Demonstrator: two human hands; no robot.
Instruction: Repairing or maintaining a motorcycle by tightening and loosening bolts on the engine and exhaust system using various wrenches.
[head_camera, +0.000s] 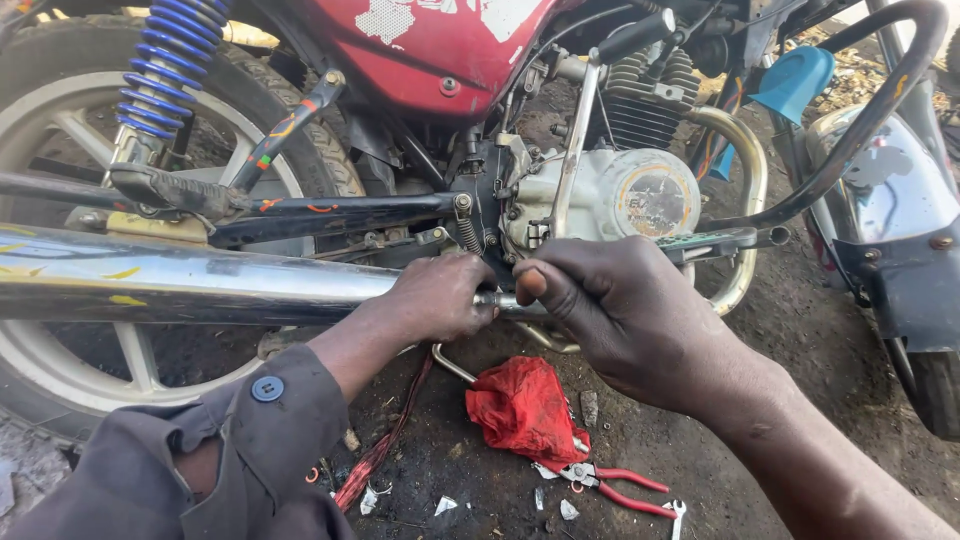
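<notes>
Exhaust pipe, a long chromed tube streaked with reflections, runs from the left edge toward the middle, low along the side of a red motorcycle; its left end is cut off by the frame and its right end disappears under the two hands, so the joint there cannot be made out. Behind it at the far left stand the rear wheel with pale cast spokes and a worn tyre, only partly in view, and a blue coiled shock spring whose top is cropped.

Left hand comes out of a grey buttoned sleeve and is curled into a closed grip around the narrow end of the pipe, knuckles up, fingertips hidden beneath. Right hand reaches in from the lower right with the wrist bent, its fingers folded tight and thumb pressed forward against a thin metal rod just beside the left hand; what exactly it pinches is hidden by the fingers.

Above them sits the dull grey engine casing with a round scuffed cover. On the dark oily ground below lie a crumpled red rag and red-handled pliers, the jaws partly under the rag. At the right edge another bike's dark, dusty bodywork is cut off.
</notes>
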